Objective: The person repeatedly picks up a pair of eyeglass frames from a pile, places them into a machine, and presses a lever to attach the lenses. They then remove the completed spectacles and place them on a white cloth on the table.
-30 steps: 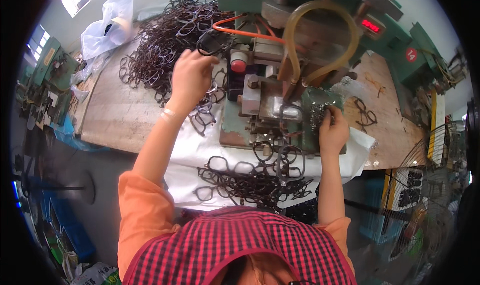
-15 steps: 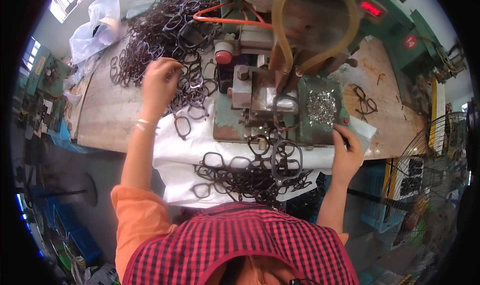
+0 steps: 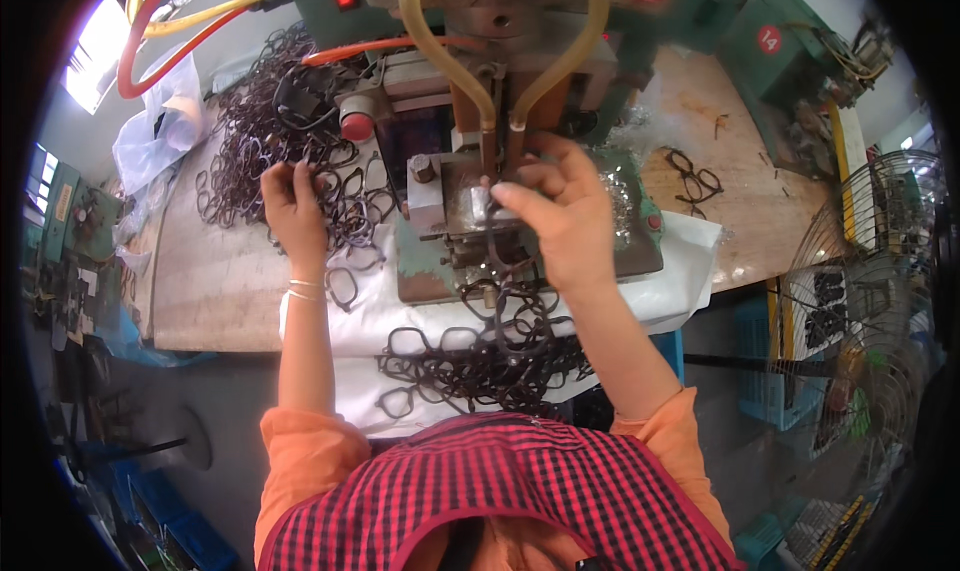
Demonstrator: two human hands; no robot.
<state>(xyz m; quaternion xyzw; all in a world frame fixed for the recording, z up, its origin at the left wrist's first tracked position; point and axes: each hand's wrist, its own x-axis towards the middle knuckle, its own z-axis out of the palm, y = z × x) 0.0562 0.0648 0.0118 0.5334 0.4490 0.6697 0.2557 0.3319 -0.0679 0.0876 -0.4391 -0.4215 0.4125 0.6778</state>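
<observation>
My left hand (image 3: 295,211) lies palm down on the big heap of dark eyeglass frames (image 3: 250,141) at the back left of the bench, fingers curled around one frame. My right hand (image 3: 555,216) is up at the green machine's (image 3: 640,251) metal clamp block (image 3: 470,206), under two yellowish hoses (image 3: 425,41). Its fingertips pinch a dark eyeglass frame (image 3: 497,271) against the block; the frame hangs down below the hand. A second pile of dark frames (image 3: 470,366) lies on white cloth (image 3: 680,291) at the near edge.
A wooden bench (image 3: 215,281) carries the machine. Small shiny parts (image 3: 620,196) lie on the machine's green plate, and loose frames (image 3: 690,176) to its right. Orange hoses (image 3: 380,46) run at the back. A wire fan guard (image 3: 860,301) stands at the right, a plastic bag (image 3: 160,131) at the left.
My right hand has come up from the cloth's right edge to the clamp block. My left hand stays on the heap. The view has moved closer to the machine.
</observation>
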